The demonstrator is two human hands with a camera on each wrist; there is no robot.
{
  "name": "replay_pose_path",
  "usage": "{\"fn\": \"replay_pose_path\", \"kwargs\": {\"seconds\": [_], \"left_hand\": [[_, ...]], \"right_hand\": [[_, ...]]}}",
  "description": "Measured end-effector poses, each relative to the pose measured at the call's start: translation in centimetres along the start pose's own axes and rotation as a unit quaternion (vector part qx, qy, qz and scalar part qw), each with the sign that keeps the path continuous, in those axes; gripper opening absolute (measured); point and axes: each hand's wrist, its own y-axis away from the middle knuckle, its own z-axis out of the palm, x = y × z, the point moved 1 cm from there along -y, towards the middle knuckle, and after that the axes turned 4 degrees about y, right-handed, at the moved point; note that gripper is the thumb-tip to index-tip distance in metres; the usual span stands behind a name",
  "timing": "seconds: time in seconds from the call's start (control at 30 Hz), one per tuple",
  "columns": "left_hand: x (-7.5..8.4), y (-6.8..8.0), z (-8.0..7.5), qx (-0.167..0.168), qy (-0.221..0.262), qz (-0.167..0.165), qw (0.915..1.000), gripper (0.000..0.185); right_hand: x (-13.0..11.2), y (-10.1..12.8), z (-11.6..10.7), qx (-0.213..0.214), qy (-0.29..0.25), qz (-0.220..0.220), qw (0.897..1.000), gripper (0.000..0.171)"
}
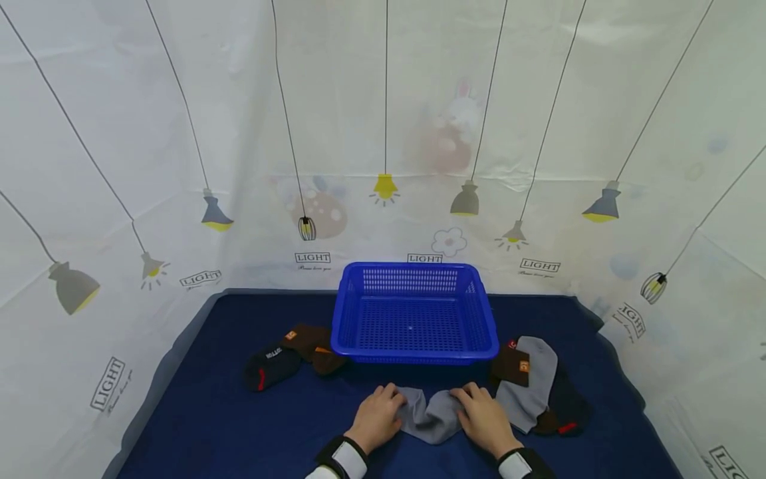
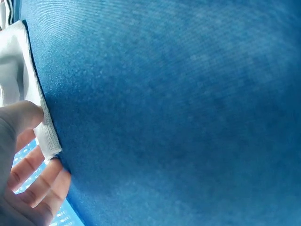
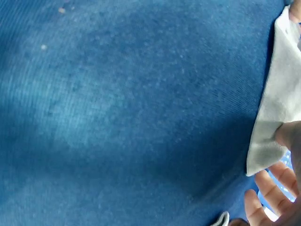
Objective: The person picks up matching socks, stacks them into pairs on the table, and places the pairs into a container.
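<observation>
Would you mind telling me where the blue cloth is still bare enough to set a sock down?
Bare cloth lies at front left, below the dark socks and left of the left hand, and inside the basket. It is crowded right of the right hand, where the sock pile lies.

Left hand (image 2: 23,174) at frame's lower left, thumb pinching grey sock (image 2: 28,101) edge; blue cloth (image 2: 178,113) fills rest of view.
</observation>
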Motion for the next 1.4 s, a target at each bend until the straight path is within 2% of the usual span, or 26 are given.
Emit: {"fn": "replay_pose_path", "kwargs": {"seconds": [0.13,0.37,0.57,0.73,0.93,1.03,1.17,1.4], "left_hand": [[0.0,0.0,0.1,0.004,0.002,0.002,1.0,0.025],[0.2,0.1,0.4,0.039,-0.004,0.005,0.9992,0.023],[-0.2,0.6,0.0,0.04,0.008,-0.009,0.9991,0.022],[-1.2,1.4,-0.4,0.037,0.026,-0.024,0.9987,0.023],[-2.2,2.2,-1.0,0.063,0.04,-0.026,0.9969,0.023],[-2.4,2.6,-1.4,0.054,0.046,-0.041,0.9966,0.023],[-2.5,3.2,-2.1,0.038,0.042,-0.065,0.9962,0.024],[-2.6,4.2,-2.7,0.048,0.032,-0.078,0.9953,0.026]], "right_hand": [[-0.1,0.1,0.6,0.006,0.007,-0.003,1.0,0.03],[-0.4,0.1,0.8,0.003,0.005,0.001,1.0,0.026],[-0.2,0.1,0.1,-0.007,-0.01,0.023,1.0,0.024],[0.0,0.2,-0.2,-0.011,-0.02,0.038,0.999,0.027],[-0.3,0.2,0.0,-0.036,-0.034,0.05,0.998,0.04],[-0.8,0.2,0.1,-0.052,-0.042,0.048,0.997,0.045],[-1.3,0.3,0.2,-0.075,-0.04,0.046,0.995,0.04],[-1.6,0.5,0.5,-0.087,-0.036,0.04,0.995,0.034]]}}
